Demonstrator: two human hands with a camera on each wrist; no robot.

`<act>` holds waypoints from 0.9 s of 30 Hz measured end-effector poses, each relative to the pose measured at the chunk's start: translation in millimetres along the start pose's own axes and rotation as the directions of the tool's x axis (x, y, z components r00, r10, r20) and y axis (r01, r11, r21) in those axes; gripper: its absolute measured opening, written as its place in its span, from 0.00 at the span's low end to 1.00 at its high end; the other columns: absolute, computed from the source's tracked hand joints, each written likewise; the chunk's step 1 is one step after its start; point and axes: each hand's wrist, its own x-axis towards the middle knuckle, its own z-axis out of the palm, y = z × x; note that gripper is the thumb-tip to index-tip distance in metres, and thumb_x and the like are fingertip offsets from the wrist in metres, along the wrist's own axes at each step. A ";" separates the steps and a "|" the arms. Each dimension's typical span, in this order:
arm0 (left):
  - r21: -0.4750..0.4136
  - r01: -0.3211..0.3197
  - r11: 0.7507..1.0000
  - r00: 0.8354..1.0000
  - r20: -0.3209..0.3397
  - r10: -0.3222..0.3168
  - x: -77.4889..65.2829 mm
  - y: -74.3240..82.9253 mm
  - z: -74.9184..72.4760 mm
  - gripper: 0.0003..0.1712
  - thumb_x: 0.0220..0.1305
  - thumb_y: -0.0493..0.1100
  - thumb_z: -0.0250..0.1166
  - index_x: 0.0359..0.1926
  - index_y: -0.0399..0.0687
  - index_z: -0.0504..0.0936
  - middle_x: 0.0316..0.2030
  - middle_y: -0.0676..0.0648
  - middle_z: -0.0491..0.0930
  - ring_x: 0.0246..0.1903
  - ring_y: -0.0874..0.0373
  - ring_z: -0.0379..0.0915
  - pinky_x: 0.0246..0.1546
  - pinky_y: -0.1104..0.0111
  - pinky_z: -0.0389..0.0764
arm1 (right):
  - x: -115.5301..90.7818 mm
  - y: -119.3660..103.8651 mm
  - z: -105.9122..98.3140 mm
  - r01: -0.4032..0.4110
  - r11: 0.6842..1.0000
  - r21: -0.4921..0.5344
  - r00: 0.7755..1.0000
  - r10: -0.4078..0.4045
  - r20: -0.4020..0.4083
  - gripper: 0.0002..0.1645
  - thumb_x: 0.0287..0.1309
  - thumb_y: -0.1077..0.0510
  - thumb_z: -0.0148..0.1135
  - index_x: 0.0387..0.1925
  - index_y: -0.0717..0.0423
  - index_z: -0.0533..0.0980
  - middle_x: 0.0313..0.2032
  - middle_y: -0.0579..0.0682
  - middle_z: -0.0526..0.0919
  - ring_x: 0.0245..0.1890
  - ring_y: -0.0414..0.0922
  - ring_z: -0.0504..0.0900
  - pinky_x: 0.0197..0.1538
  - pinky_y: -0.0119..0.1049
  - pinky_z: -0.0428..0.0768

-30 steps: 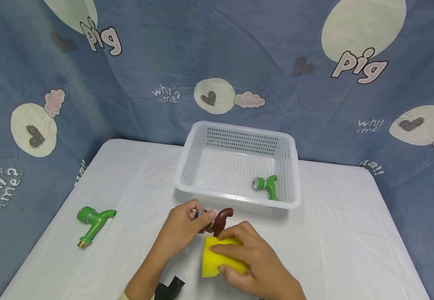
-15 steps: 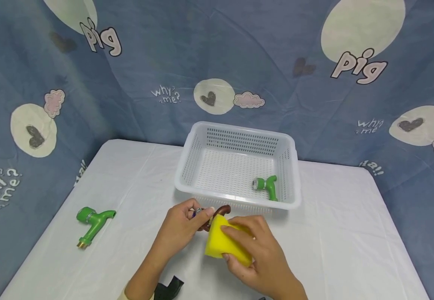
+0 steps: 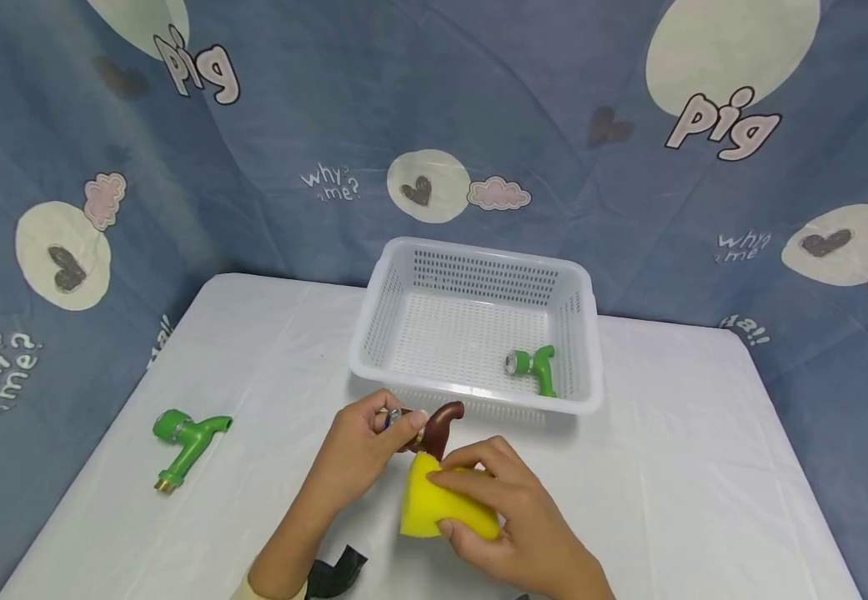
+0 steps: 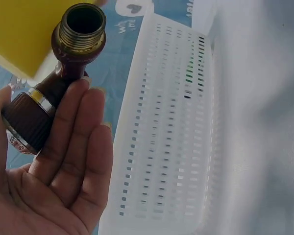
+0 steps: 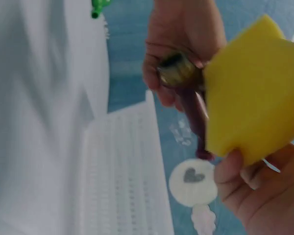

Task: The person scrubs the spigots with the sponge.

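Observation:
A dark brown water tap (image 3: pixel 439 429) is pinched at its ribbed knob end between the thumb and fingers of my left hand (image 3: pixel 354 450), its curved spout pointing up and right. In the left wrist view its threaded brass inlet (image 4: pixel 82 38) faces the camera, with a metal ring beside the knob (image 4: pixel 27 120). My right hand (image 3: pixel 519 508) grips a yellow sponge (image 3: pixel 441 504), thumb on the near side and fingers over the top. The sponge's upper edge overlaps the tap body just below the spout. In the right wrist view the sponge (image 5: pixel 257 95) hides part of the tap.
A white perforated basket (image 3: pixel 471 393) stands behind the hands, with a green tap (image 3: pixel 544 371) inside at its right. Another green tap (image 3: pixel 192 446) lies on the white-covered table at left. A black curved object (image 3: pixel 339 573) lies partly behind the left forearm.
The right hand has moved the sponge up over the tap's body and then back down towards the near side. The left hand keeps the tap in nearly the same place.

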 end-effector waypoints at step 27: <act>0.000 -0.240 0.971 0.951 0.202 0.235 -6.0 1.2 4.3 0.15 0.58 0.55 0.81 0.42 0.65 0.84 0.27 0.59 0.86 0.21 0.60 0.69 0.20 0.71 0.65 | -0.5 9.5 -18.3 -0.267 0.875 -0.404 0.947 0.160 -0.280 0.25 0.50 0.63 0.69 0.53 0.53 0.86 0.57 0.58 0.77 0.56 0.59 0.67 0.55 0.44 0.72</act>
